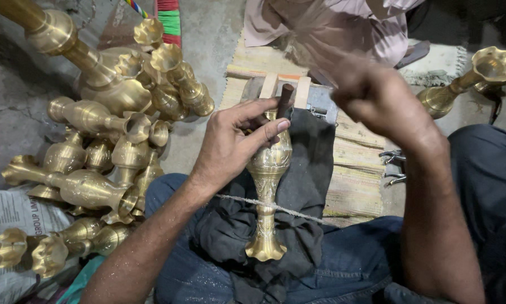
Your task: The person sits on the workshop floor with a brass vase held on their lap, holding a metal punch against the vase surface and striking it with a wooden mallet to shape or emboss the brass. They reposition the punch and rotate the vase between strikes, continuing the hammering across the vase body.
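In the head view, one engraved brass vase (267,188) with a bulbous body, narrow stem and flared scalloped foot is lying lengthwise on a dark grey cloth (309,169) spread over the person's lap, its foot pointing toward the camera. A thin pale string (292,210) is crossing the stem from side to side. The left hand (230,143) is curling around the vase's upper body, fingers and thumb pinching a short dark brown rod-shaped tool (285,98) that is standing against the metal. The right hand (371,93) is hovering above and to the right of the vase, blurred; I cannot tell how far it is closed or whether it is gripping anything.

To the left, a heap of polished brass vases (104,135) is lying on the grey concrete floor (16,95), roughly a dozen, though overlap makes an exact count uncertain; several are showing scalloped mouths. One more brass vase (467,79) is lying at the upper right. A sheet of white printed newspaper (11,217) is sitting under the heap at lower left. A woven straw mat (354,174) in pale yellow is lying beneath the cloth, and one pair of metal pliers (393,166) is resting on its right edge. Another person's pink garment (343,25) is showing at the top.
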`<state>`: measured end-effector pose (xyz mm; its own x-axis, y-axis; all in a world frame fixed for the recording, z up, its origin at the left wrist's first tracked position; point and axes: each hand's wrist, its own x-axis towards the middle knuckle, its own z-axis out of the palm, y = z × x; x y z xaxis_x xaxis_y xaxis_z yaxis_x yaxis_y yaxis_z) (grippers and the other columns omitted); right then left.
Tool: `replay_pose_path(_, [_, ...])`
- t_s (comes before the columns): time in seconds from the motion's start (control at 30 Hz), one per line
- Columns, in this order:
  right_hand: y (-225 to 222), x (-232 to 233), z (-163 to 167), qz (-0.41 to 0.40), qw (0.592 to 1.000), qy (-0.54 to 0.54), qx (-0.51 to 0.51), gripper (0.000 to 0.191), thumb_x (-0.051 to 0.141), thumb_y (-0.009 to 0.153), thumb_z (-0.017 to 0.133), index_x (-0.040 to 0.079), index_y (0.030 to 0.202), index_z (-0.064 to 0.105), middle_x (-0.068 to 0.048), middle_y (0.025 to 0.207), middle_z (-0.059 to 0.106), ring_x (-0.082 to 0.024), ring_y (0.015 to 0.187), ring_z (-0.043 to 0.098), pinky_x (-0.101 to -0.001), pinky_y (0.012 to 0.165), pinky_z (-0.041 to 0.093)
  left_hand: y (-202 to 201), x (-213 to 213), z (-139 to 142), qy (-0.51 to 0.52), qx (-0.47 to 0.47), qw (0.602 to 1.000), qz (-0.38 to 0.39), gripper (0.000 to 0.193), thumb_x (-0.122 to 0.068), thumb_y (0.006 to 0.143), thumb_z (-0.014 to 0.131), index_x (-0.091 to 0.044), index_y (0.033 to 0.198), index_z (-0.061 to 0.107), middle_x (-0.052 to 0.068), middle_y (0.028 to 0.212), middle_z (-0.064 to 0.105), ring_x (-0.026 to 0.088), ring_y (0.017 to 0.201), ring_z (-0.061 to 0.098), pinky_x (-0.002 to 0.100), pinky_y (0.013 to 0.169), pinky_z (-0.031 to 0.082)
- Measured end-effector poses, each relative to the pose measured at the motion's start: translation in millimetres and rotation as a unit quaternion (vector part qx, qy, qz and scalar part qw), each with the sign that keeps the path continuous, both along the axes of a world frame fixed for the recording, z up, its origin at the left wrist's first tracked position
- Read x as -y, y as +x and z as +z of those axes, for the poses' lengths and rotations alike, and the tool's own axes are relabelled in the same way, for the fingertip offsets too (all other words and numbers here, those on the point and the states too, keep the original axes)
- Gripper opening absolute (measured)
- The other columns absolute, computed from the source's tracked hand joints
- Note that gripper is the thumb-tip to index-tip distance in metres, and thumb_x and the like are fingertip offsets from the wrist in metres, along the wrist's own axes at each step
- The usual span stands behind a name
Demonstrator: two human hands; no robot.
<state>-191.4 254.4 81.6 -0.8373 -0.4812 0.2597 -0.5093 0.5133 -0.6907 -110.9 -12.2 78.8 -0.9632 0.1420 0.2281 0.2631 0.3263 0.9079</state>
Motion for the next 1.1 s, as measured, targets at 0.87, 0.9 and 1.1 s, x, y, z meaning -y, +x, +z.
replay_pose_path(0.87, [0, 0, -4, -0.081, 0.996, 0.027, -0.006, 0.034, 0.005, 0.089, 0.081, -0.009, 0.107, 0.056, -0.023, 0.096, 0.064, -0.033, 0.085, 0.065, -0.0406, 0.074, 0.058, -1, -1, -1, 0.026, 0.028, 0.999, 0.009, 0.037, -0.018, 0.093, 0.080, -0.002, 0.126, 0.074, 0.001, 0.080, 0.074, 0.004, 0.068, 0.064, 0.022, 0.060, 0.054])
replay_pose_path(0.9, [-1, -1, -4, -0.080, 0.994, -0.015, 0.069, 0.035, 0.006, 0.094, 0.082, -0.012, 0.094, 0.053, -0.025, 0.093, 0.061, -0.035, 0.084, 0.062, -0.0413, 0.072, 0.058, -1, -1, -1, 0.021, 0.023, 0.999, 0.012, 0.038, -0.018, 0.092, 0.080, -0.002, 0.126, 0.074, 0.002, 0.079, 0.074, 0.004, 0.068, 0.064, 0.022, 0.060, 0.053])
replay_pose_path(1.1, [-1, -7, -8, -0.096, 0.993, 0.027, 0.068, 0.030, 0.016, 0.094, 0.082, -0.002, 0.109, 0.063, -0.015, 0.091, 0.069, -0.026, 0.082, 0.069, -0.0400, 0.073, 0.061, -1, 1, -5, 0.043, 0.020, 0.999, 0.002, 0.038, -0.016, 0.094, 0.080, 0.001, 0.127, 0.072, 0.002, 0.086, 0.075, 0.005, 0.073, 0.067, 0.022, 0.065, 0.057])
